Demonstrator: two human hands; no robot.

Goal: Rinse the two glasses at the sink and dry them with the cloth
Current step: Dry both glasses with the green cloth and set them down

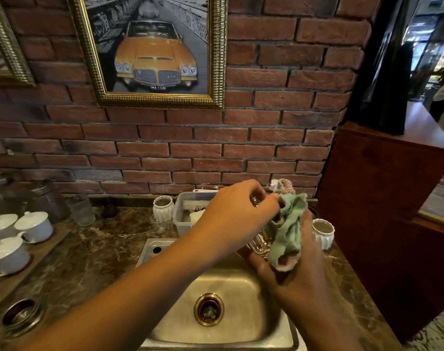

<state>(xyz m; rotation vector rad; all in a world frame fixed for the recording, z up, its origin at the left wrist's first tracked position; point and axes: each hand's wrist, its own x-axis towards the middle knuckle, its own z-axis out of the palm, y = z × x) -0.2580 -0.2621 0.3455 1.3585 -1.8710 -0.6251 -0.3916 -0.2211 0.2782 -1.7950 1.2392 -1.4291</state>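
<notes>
Over the steel sink (241, 279) I hold a clear ribbed glass (259, 243), tilted, its base toward my right hand (300, 274). That hand cups the glass from below, along with the lower end of a green and pink cloth (289, 231). My left hand (237, 209) reaches in from the left. Its fingertips pinch the cloth's top end at the mouth of the glass. Much of the glass is hidden by the cloth and my hands. Another clear glass (81, 210) stands on the counter at the back left.
A plastic tub (181, 214) with a brush sits behind the sink beside a white ribbed vase (163, 207); a second white vase (323, 233) stands right of the sink. White lidded cups (33, 225) fill a wooden tray at left. Brick wall behind, wooden partition at right.
</notes>
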